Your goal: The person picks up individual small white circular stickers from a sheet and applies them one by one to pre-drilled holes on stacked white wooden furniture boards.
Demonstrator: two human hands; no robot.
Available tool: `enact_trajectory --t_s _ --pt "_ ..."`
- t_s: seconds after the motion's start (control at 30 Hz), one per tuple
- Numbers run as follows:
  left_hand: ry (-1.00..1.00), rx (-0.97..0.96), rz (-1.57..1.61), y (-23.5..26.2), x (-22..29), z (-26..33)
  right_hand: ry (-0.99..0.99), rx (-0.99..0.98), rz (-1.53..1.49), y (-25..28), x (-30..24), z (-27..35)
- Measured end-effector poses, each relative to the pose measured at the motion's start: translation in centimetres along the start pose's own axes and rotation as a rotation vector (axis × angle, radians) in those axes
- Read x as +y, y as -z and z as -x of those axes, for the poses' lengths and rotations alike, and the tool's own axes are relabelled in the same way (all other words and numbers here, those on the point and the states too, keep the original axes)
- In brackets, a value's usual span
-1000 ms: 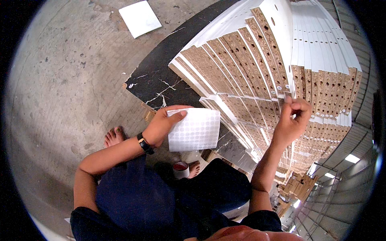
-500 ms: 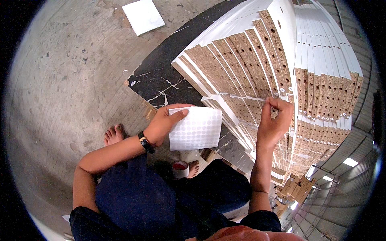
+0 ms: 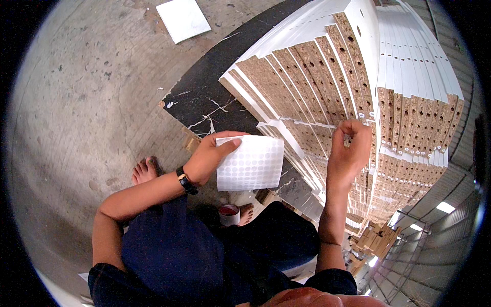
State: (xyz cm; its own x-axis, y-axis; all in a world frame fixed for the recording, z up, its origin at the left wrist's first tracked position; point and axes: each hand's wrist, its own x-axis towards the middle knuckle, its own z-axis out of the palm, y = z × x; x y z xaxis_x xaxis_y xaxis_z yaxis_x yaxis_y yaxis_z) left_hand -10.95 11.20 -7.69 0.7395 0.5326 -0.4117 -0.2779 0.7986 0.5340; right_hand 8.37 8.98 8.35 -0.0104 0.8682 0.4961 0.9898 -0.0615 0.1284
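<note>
My left hand is closed on the edge of a white sheet of round stickers, its thumb on top. The dots lie in rows, and the sheet hangs over my knees. To the right, my right hand is pinched at the drilled edges of a stack of white-faced chipboard panels. Whatever may be between its fingertips is too small to make out. Small round white stickers sit on a panel edge just beyond my fingertips.
The panels stand on a black marble-patterned board. Another panel stack rises at the right. A white cup with a reddish inside is between my feet. A white square slab lies on the concrete floor.
My right fingertips have shifted very slightly up along the panel edges, still pinched. My left hand keeps hold of the sticker sheet, almost unmoved.
</note>
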Motion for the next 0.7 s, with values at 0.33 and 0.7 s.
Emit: enact_trajectory --t_s 0.33,0.7 --pt "0.023 -0.009 0.060 0.3 0.4 0.2 -0.162 -0.030 0.096 1.5 0.5 -0.5" --pt "-0.160 -0.519 -0.259 -0.4 2.0 1.7 0.015 -0.376 -0.533 1.1 -4.1 1.1"
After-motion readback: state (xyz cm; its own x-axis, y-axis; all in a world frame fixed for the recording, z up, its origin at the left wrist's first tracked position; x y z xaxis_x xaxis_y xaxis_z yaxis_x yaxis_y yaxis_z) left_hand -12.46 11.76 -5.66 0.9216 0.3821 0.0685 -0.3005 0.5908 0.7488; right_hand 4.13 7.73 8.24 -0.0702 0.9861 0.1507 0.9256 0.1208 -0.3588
